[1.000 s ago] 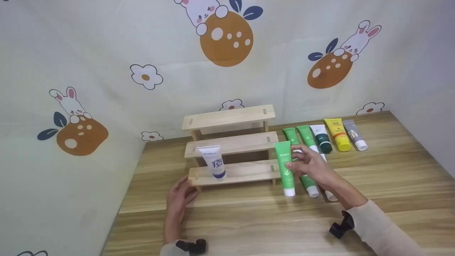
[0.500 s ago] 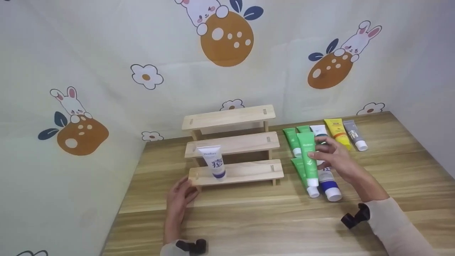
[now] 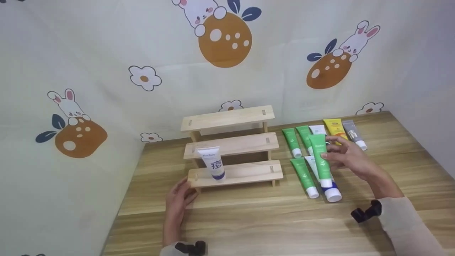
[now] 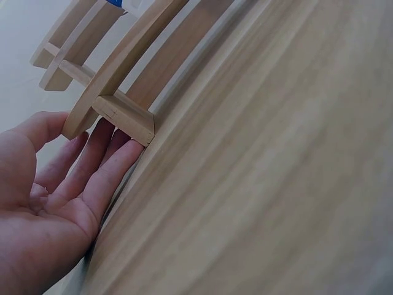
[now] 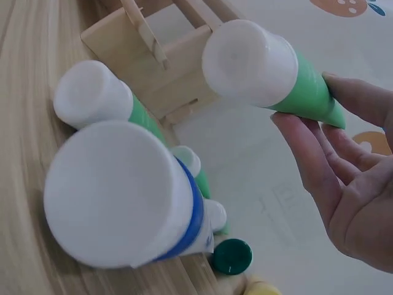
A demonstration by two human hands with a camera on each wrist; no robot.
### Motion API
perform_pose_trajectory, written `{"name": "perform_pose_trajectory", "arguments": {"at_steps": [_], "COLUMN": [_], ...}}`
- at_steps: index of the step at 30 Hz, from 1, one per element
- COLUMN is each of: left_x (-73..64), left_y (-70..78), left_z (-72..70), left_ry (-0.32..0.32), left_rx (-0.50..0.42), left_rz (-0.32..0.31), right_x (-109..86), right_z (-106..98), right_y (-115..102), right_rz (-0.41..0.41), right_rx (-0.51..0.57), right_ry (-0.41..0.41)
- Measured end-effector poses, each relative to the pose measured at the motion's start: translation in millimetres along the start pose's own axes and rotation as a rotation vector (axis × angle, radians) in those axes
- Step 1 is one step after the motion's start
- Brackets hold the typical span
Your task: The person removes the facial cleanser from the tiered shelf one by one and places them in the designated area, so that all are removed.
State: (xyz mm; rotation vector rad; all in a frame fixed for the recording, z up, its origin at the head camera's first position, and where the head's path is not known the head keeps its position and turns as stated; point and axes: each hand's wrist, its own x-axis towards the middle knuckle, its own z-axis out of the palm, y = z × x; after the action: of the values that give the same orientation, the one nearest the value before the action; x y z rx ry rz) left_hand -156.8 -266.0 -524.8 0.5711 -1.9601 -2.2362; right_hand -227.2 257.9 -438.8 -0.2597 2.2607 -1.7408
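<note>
My right hand (image 3: 352, 156) pinches a green tube with a white cap (image 3: 320, 161) between thumb and fingers. The right wrist view shows that tube (image 5: 307, 86) raised above the others, cap toward the camera. Below it, a white tube with a blue band (image 3: 334, 193) lies partly covered, beside another green tube (image 3: 303, 174). At the left, my left hand (image 3: 177, 199) holds the end of the lowest step of a three-step wooden rack (image 3: 245, 172). Thumb at the board's end, fingers around its leg (image 4: 126, 117), as the left wrist view shows. A white-and-blue tube (image 3: 214, 165) stands cap-down on that step.
Behind the held tube lie two green tubes (image 3: 291, 140), a white tube (image 3: 317, 129) mostly hidden, a yellow tube (image 3: 336, 127) and a grey tube (image 3: 353, 133). The wood-grain table (image 3: 249, 220) meets a patterned cloth wall (image 3: 277, 81) at the back.
My right hand has carried the green tube rightward, from in front of the rack's right end to over the white tube with the blue band. My left hand stays at the rack.
</note>
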Motion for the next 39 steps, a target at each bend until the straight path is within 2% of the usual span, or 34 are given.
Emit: {"name": "perform_pose_trajectory", "arguments": {"at_steps": [7, 17, 26, 39], "left_x": [-1.4, -0.5, 0.7, 0.4], "left_y": [3.0, 0.7, 1.7, 2.5], "left_z": [1.4, 2.2, 0.9, 1.0], "left_ry": [-0.012, -0.013, -0.043, -0.005], "left_rx": [0.003, 0.019, -0.005, 0.02], "left_rz": [-0.009, -0.015, -0.014, -0.03], "right_x": [-4.5, -5.2, -4.2, 2.4], "right_z": [-22, -41, -45, -45], "right_y": [10, 29, 42, 57], "right_rz": [0.0, 0.044, 0.107, 0.163], "right_rx": [0.013, -0.048, -0.087, -0.048], "right_ry": [-0.013, 0.024, -0.046, -0.095]}}
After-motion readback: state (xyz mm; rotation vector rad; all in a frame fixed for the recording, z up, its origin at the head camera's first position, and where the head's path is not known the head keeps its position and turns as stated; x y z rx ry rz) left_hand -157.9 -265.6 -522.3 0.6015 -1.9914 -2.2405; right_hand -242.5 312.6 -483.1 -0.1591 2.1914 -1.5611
